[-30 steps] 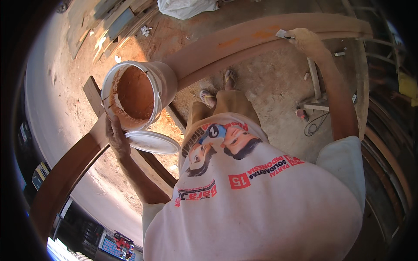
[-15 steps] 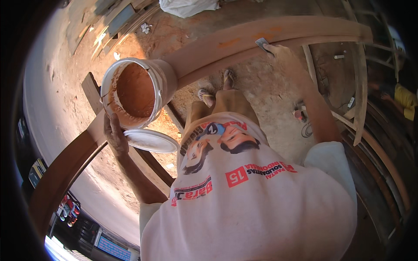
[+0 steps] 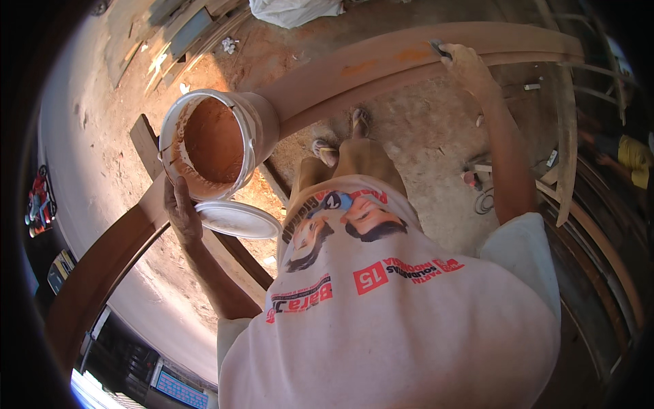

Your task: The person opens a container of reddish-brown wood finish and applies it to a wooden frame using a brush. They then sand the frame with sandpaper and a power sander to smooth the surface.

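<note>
Our right hand [image 3: 470, 71] has its fingers pinched shut around a small dark scraper [image 3: 439, 49], held over the board [image 3: 317, 85] at the right end of some orange smears [image 3: 412, 54]. Can't tell from up here whether the blade actually touches the wood. Our left hand [image 3: 182, 215] is partly closed on the near rim of the bucket [image 3: 261, 129]; how tight, we can't say.

The bucket is round, whitish, plastic-looking, and sits over the board, mouth facing up toward us. Inside is thick reddish-brown paste [image 3: 214, 146], with rough crusty streaks up the wall. The round white lid [image 3: 238, 219] is tilted just beside the rim, right by our left hand. The board is brown with a smooth matte face and a long groove near its lower edge.

As for print, it's all on our pale shirt [image 3: 409, 327]: red and black lettering, a red block with a white numeral, two portraits, all wrinkled with the cloth. Further out we've got sandals [image 3: 325, 151] on the dusty ground [image 3: 422, 136], a coiled cord [image 3: 484, 202] off to the right and a crinkly white sack [image 3: 296, 10] up top.
</note>
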